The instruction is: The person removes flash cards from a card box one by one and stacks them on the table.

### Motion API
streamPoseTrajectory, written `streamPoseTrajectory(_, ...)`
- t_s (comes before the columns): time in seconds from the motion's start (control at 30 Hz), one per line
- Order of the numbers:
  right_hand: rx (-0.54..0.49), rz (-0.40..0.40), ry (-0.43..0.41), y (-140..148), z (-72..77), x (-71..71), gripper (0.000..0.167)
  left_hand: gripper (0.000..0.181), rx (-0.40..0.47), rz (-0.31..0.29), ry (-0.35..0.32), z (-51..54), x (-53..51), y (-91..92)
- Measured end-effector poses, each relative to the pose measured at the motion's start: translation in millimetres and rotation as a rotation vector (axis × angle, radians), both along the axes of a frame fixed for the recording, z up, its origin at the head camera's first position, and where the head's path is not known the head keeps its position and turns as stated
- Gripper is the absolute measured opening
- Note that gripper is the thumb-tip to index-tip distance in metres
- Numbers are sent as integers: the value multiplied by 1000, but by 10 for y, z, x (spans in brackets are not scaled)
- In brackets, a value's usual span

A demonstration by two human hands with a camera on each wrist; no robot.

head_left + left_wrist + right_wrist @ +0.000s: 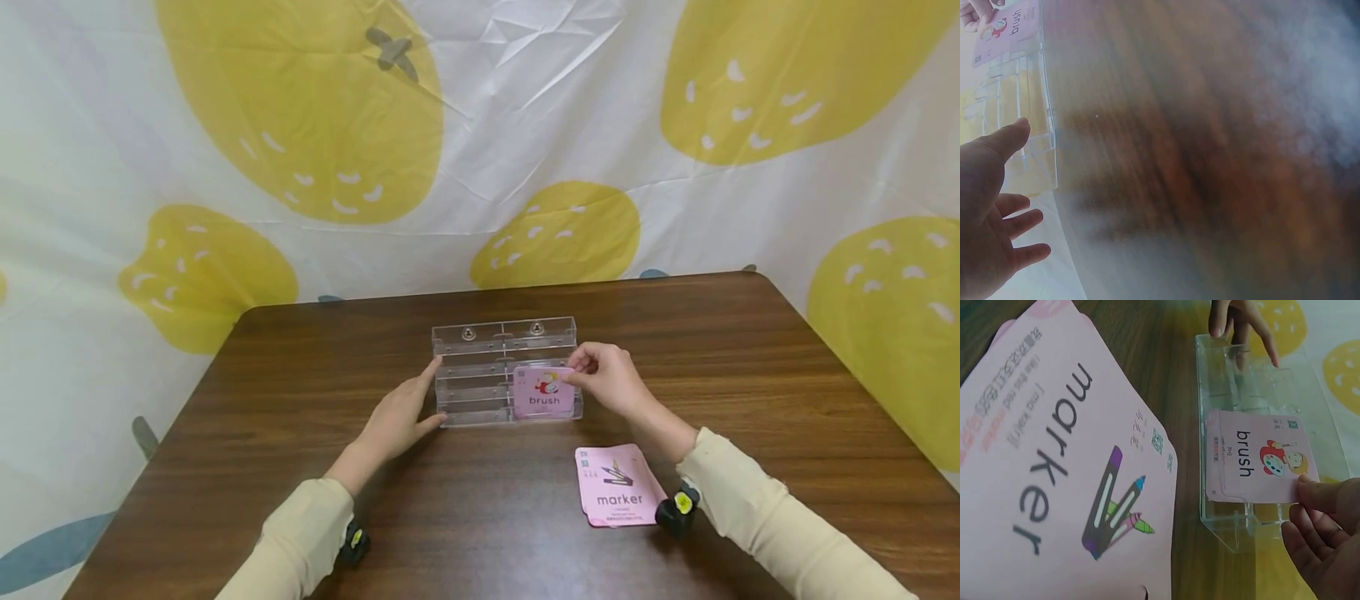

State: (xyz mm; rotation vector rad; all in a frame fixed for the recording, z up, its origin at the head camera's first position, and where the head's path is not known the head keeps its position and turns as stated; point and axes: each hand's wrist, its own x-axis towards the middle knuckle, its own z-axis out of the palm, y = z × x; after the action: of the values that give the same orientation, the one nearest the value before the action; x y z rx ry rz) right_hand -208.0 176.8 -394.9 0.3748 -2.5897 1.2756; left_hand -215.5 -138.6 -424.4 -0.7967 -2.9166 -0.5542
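A clear plastic rack [472, 379] with tiered compartments in two columns stands on the table. In its lower right compartment sits a pink flash card [543, 392] reading "brush". My right hand [606, 377] pinches that card at its upper right corner between thumb and fingers, as the right wrist view also shows. At the rack's left side is my left hand [397, 417], its thumb near the bottom front corner and its fingers along the side. The left wrist view shows those fingers [1025, 222] spread and fairly straight beside the rack.
A stack of pink flash cards [618, 492], with "marker" on top, lies on the brown wooden table [465, 517] below my right forearm. Behind the table hangs a white curtain [480, 125] with yellow fruit prints. Two round metal fittings show on the rack's top tier.
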Motion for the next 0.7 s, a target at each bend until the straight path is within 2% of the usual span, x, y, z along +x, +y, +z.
streamPoseTrajectory(0.53, 10, 4, 41, 77, 54, -27, 5, 85, 1, -5, 4, -1, -4, -2)
streamPoseTrajectory(0.7, -3, -1, 23, 102, 72, -42, 6, 85, 6, -10, 9, 0, -10, 3)
